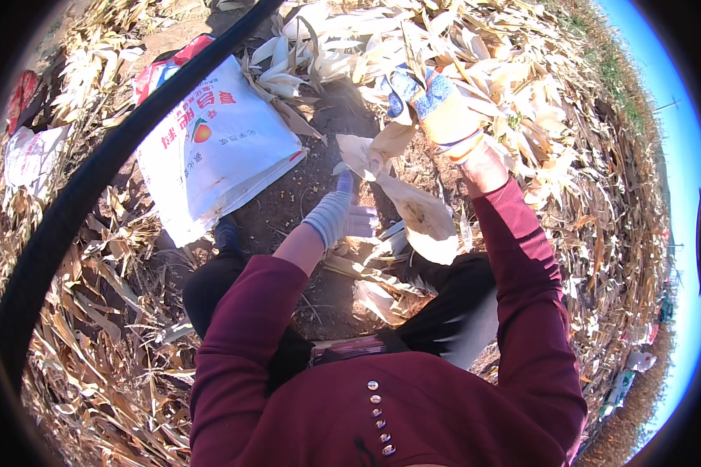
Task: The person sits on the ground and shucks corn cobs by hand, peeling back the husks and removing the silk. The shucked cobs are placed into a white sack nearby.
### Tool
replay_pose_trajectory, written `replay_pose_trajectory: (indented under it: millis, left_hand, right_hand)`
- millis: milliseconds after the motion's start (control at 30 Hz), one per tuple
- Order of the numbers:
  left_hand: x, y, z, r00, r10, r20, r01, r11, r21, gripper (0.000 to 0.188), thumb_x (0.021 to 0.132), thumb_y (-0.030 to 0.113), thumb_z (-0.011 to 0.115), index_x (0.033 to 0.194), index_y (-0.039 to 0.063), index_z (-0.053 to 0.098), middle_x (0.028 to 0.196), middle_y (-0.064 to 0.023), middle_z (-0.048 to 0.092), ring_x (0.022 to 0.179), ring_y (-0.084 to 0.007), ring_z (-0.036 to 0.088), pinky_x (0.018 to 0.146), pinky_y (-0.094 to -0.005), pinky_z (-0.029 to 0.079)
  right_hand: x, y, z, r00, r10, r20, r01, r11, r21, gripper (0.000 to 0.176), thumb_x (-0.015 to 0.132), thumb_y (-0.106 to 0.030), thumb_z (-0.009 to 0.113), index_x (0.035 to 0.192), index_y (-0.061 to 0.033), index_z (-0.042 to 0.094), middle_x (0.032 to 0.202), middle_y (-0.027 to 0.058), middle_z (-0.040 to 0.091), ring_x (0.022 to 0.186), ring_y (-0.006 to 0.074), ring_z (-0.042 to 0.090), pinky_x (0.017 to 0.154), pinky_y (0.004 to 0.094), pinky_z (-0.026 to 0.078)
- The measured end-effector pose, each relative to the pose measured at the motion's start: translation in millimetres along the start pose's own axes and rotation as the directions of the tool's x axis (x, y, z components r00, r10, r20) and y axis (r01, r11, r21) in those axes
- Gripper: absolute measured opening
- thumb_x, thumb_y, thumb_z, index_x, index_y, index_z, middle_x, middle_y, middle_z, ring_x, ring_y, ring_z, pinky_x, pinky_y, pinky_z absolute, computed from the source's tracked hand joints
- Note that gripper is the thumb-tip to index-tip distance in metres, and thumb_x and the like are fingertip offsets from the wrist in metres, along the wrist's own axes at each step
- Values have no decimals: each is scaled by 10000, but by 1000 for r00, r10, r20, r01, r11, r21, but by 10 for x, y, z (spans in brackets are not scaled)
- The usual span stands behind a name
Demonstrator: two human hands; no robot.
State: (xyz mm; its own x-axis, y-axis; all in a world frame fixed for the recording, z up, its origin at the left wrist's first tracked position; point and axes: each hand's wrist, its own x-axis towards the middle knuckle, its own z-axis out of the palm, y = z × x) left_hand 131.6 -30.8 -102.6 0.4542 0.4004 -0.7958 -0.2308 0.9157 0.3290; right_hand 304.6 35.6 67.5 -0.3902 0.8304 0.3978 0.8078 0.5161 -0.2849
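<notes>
My left hand [347, 211], in a pale knit glove, is over the soil between my knees, fingers apart, with nothing seen in it. Just above its thumb are dry corn husks [417, 216], spread open and hanging toward my right knee. My right hand [429, 102], in an orange and blue-white work glove, has its fingers curled at the upper end of these husks, against the husk pile. Whether it grips them, and whether an ear of corn is inside, cannot be made out.
A white woven sack [222, 140] with red print lies left of my hands. Husks [350, 35] are heaped ahead, and dry stalks [111, 373] cover the ground at both sides. Another printed sack [35, 154] lies at the far left. A dark strap [99, 152] crosses the view.
</notes>
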Motion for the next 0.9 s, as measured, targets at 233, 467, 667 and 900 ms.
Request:
replay_pose_trajectory:
  millis: [233, 467, 667, 900]
  left_hand:
    - [307, 351, -124, 894, 427, 136, -250, 727, -640, 818, 772, 763, 308, 1306, 148, 393, 1201, -81, 501, 1142, -293, 465, 961, -500, 379]
    - [-370, 887, -197, 738, 672, 62, -496, 601, -626, 692, 790, 515, 614, 1309, 125, 374, 1253, -91, 478, 1144, -292, 469, 977, -508, 383]
    - [-747, 1197, -181, 488, 858, -163, -866, 452, -216, 606, 766, 193, 724, 1267, 75, 404, 1150, -100, 540, 1021, -247, 552, 861, -405, 497]
    - [-582, 1096, -270, 286, 888, -359, -933, 344, 108, 628, 737, 121, 739, 1256, 39, 395, 1134, -110, 545, 980, -241, 575, 833, -367, 516]
  right_hand:
    - [-314, -400, -187, 984, 149, 93, -164, 596, 786, 211, 911, -224, 527, 987, -30, 561, 905, 71, 567, 776, 168, 553, 744, 344, 462]
    - [-751, 491, 2, 827, 551, 112, -35, -150, 988, 268, 893, -328, 558, 1011, -87, 552, 891, 25, 562, 826, 160, 539, 901, 453, 411]
    - [-743, 825, -142, 587, 809, 36, -210, 109, 972, 299, 902, -286, 552, 1083, -47, 554, 1000, 105, 618, 911, 211, 607, 793, 350, 486]
    - [-568, -252, 234, 942, 333, 45, -222, 515, 828, 372, 834, -183, 646, 1154, -30, 532, 1092, 153, 585, 990, 230, 583, 857, 306, 464]
